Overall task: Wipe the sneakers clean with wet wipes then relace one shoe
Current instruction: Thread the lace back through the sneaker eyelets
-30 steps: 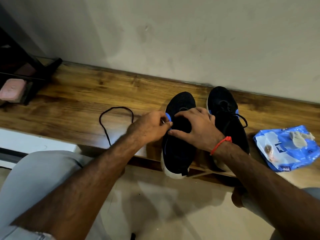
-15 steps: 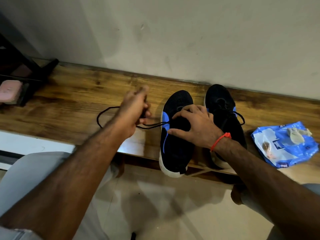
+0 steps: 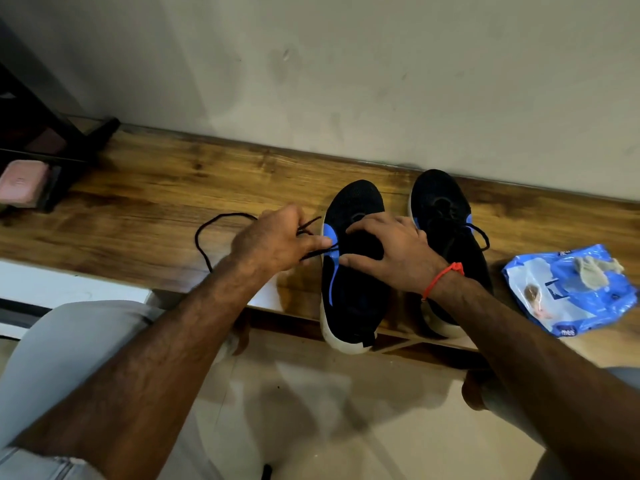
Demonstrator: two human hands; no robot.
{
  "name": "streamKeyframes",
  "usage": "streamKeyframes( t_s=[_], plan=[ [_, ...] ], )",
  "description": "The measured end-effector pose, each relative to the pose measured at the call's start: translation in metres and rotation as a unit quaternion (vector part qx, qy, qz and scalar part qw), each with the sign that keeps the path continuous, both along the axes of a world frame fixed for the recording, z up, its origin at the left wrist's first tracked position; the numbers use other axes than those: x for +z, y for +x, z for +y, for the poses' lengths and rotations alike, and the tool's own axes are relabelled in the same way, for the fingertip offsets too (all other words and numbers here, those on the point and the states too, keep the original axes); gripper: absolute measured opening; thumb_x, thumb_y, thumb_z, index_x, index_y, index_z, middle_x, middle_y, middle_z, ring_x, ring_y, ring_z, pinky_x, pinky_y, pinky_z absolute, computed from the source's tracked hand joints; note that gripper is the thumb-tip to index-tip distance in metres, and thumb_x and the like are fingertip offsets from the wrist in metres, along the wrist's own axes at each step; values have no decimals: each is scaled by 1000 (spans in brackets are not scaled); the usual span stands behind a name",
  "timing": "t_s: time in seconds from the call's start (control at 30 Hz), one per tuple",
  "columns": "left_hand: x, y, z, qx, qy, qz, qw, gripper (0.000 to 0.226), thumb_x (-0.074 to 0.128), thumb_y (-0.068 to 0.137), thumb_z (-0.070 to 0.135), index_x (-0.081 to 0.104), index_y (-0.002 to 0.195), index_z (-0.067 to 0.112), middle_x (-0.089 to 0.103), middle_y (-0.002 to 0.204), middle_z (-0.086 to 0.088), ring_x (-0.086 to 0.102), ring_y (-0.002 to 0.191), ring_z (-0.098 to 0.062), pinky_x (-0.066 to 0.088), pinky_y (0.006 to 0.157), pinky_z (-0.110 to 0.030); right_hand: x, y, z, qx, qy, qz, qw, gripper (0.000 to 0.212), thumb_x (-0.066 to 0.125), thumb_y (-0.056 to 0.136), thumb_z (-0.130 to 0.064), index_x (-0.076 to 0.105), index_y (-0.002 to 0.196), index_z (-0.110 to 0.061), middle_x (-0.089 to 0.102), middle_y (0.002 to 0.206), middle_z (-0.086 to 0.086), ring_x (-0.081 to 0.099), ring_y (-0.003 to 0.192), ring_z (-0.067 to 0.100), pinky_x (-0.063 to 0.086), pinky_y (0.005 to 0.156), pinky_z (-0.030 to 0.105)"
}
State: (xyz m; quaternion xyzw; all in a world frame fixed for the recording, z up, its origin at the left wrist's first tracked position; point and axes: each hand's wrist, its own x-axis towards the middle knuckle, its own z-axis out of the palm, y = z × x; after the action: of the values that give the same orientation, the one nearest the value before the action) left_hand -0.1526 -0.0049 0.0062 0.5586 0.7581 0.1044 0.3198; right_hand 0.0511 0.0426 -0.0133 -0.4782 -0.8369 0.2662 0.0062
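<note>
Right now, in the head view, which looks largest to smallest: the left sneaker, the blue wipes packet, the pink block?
1. Left sneaker.
2. Blue wipes packet: somewhat smaller.
3. Pink block: smallest, though cut off at the frame edge.

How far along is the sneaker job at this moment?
Wiping looks finished: a used wipe lies on the wipes pack. Relacing is in hand: the left hand pinches the black lace at the near sneaker, and the right hand steadies it. Most threading appears left; the far sneaker looks laced.

left hand [image 3: 273,242] back beside the shoe [image 3: 349,271] — lace [image 3: 207,237] slack again, looped
</note>
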Motion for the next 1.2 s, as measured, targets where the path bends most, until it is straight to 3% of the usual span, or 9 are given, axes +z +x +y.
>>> streamKeyframes(
  t_s=[0.13, 0.23, 0.33, 0.4, 0.53, 0.67, 0.9, 1.07, 1.2],
  plan=[
    [7, 2, -2, 65, -124, -71, 988, 75, 22, 101, 68, 68, 90, 9, 76, 75, -3, 72, 58, -22, 52, 58, -30, 2, 9, 12, -166, -77, 287, 940, 26, 53, 101, -24, 62, 125, -24, 66, 115, -3, 63, 106, 16, 52, 92, 32],
    [-4, 0, -4, 2, -113, 92, 989, 33, 46, 104, 40, 65, 116, 16, 73, 98, -3, 72, 81, -25, 56, 77, -38, 8, 12, 23, -276, -106, 411, 862, 29, 39, 102, 0, 63, 113, -13, 67, 94, 2, 63, 83, 21, 48, 68, 25],
    [-12, 1, -5, -77, -94, 208, 971, 77, 66, 90, 13, 28, 151, 41, 51, 136, -5, 56, 115, -30, 51, 88, -47, 10, 14, 27, -282, -105, 460, 835, 37, 35, 98, 10, 64, 105, -11, 66, 88, 5, 65, 79, 24, 51, 69, 35],
    [-14, 8, -7, -108, -17, 242, 964, 83, 66, 91, 16, 21, 152, 49, 38, 147, -3, 45, 128, -32, 46, 98, -53, 9, 15, 27, -277, -99, 464, 835, 40, 35, 96, 12, 65, 103, -13, 67, 87, 4, 66, 79, 23, 53, 71, 38],
    [-26, 18, -5, -105, -3, 226, 968, 37, 53, 100, 44, 54, 136, 39, 43, 147, 4, 35, 137, -30, 28, 110, -64, 8, 11, 24, -269, -97, 453, 845, 42, 37, 94, 13, 66, 101, -16, 68, 85, 1, 67, 78, 21, 53, 66, 31],
    [-20, 12, 0, -66, 22, 202, 977, 23, 52, 101, 45, 64, 114, 30, 62, 122, 6, 49, 123, -24, 31, 109, -62, 8, 9, 20, -250, -78, 408, 874, 28, 49, 98, 1, 68, 99, -19, 71, 88, 1, 67, 78, 16, 53, 68, 28],
    [23, 11, 4, -48, 131, -229, 963, 9, 70, 95, 25, 73, 102, 21, 74, 86, 3, 71, 74, -15, 58, 71, -28, 13, 5, 5, -3, 35, 260, 965, 28, 66, 94, -29, 68, 121, -20, 65, 107, -6, 62, 100, 7, 51, 87, 25],
    [24, 3, 6, -37, 175, -185, 966, 14, 66, 97, 28, 76, 106, 25, 70, 83, 17, 60, 68, 11, 48, 64, -13, 10, 4, 12, -124, 21, 264, 956, 17, 65, 94, -31, 76, 95, -17, 73, 87, -3, 68, 83, 11, 56, 80, 42],
    [24, -8, 9, 16, 226, -178, 958, 11, 67, 96, 29, 77, 101, 26, 70, 83, 16, 58, 70, 12, 49, 68, -20, 15, 11, 15, -127, -2, 261, 957, 33, 70, 91, -30, 67, 123, -26, 69, 112, -8, 63, 103, 9, 53, 95, 34]
  ],
)
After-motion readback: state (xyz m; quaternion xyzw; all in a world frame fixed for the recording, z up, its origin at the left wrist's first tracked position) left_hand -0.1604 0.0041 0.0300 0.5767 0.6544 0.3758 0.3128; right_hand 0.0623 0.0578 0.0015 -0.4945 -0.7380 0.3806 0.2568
